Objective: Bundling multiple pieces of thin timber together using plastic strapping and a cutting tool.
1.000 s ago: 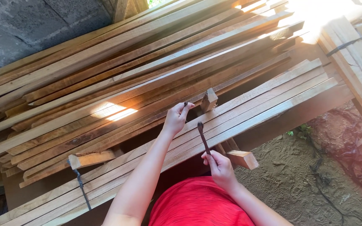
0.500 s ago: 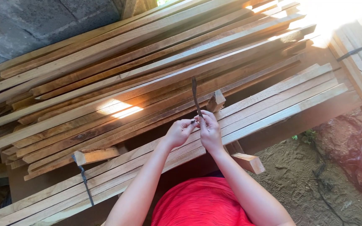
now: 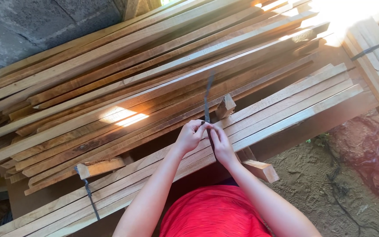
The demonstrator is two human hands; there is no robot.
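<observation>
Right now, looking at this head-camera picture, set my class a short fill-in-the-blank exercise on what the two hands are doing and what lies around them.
1. The left hand and right hand together pinch a thin dark ____.
2. Under the hands lies a bundle of long wooden ____.
3. The person's shirt is ____.
4. A second dark strap wraps the slats to the ____ of the hands.

Missing words: strap; slats; red; left

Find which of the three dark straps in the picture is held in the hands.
The middle strap, pinched by both hands' fingers and running up over the planks. The left strap hangs from a bundle; the right strap wraps another.
</observation>
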